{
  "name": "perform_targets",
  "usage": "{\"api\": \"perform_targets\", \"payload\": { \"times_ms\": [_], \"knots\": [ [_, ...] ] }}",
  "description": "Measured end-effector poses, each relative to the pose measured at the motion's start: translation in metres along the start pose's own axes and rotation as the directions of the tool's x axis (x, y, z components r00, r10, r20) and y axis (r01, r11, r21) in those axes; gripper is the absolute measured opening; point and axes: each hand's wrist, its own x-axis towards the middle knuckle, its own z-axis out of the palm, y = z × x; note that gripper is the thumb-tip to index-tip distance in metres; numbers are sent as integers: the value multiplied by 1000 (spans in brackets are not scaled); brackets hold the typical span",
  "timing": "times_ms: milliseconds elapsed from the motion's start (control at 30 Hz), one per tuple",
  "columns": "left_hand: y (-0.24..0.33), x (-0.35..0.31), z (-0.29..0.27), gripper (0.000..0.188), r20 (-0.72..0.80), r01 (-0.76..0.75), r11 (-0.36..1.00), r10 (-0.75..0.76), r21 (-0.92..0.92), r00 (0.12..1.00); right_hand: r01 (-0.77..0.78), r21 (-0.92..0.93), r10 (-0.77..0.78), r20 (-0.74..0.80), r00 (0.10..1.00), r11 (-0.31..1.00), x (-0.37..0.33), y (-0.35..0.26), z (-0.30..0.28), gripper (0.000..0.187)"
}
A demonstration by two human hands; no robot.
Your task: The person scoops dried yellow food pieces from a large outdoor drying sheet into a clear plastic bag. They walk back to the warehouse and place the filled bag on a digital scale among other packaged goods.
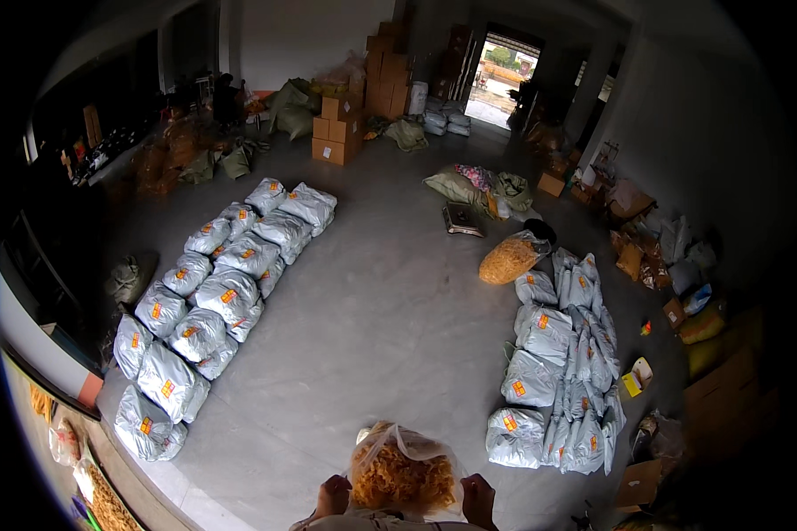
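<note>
A clear plastic bag (423, 444) of curly orange-brown dried pieces (405, 478) hangs close in front of me at the lower edge, its mouth spread wide. My left hand (332, 496) is closed on the left side of the bag's rim. On the opposite side, my right hand (477, 499) grips the rim too. The kind of dried food is too small to tell. Below the hands, the lower part of the bag is out of sight.
Rows of grey plastic parcels (230, 296) with orange labels line the floor at left. More parcels (540, 332) stand at right, behind them a large clear bag of orange-yellow pieces (507, 258). A floor scale (462, 220) and stacked cartons (335, 133) stand farther back.
</note>
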Motion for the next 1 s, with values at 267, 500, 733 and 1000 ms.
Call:
{"api": "perform_targets", "payload": {
  "times_ms": [267, 500, 733, 1000],
  "knots": [
    [121, 215, 59, 10, 373, 97, 994, -68, -59, 925, -257, 79, 268, -198, 943, 963, 160, -2, -26, 11],
    [220, 412, 128, 10, 271, 142, 983, -107, -113, 956, -281, 384, 429, -382, 819, 880, 307, 4, -3, 14],
    [264, 596, 172, 11, 205, 247, 948, -206, -200, 957, -228, 224, 293, -320, 901, 947, 498, 26, 21, 14],
    [278, 743, 184, 12, 10, 456, 854, -469, -251, 883, -308, 312, 348, -82, 934, 899, 728, 27, 33, 10]
  ]
}}
